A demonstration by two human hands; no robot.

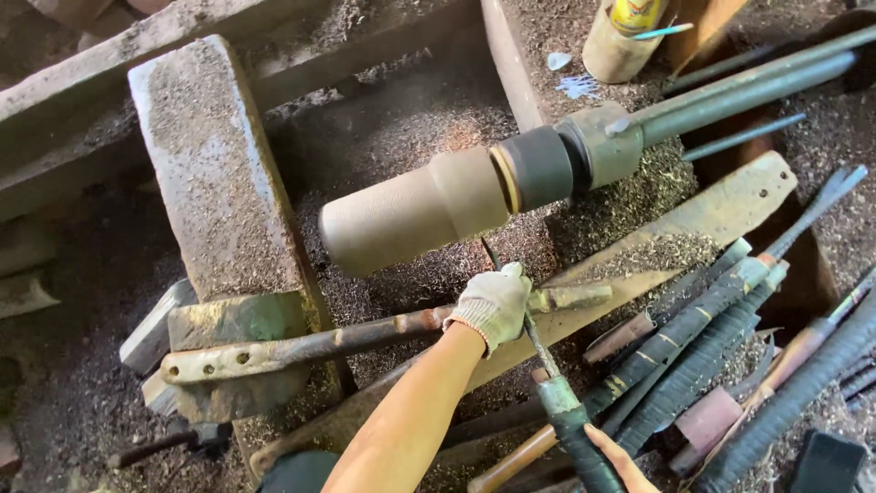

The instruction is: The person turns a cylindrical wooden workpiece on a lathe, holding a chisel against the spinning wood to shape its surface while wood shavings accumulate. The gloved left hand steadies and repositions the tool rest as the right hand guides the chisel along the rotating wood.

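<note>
A pale wooden cylinder [411, 215] is mounted on a dark chuck [538, 169] at the end of a long metal shaft [730, 87]. My left hand [493, 306], in a white work glove, rests on a rusty metal bar [310, 347] just below the cylinder and grips the thin shaft of a chisel [545, 361]. My right hand [620, 461], bare and partly cut off by the bottom edge, holds the chisel's dark tape-wrapped handle [575, 429]. The glove hides the chisel's tip.
Several long tools with wrapped handles [693, 347] lie in a pile at the right. A thick wooden block [214, 164] stands at the left and a flat plank [684, 228] runs under the chuck. A round tin [620, 36] sits at the top. Wood shavings cover everything.
</note>
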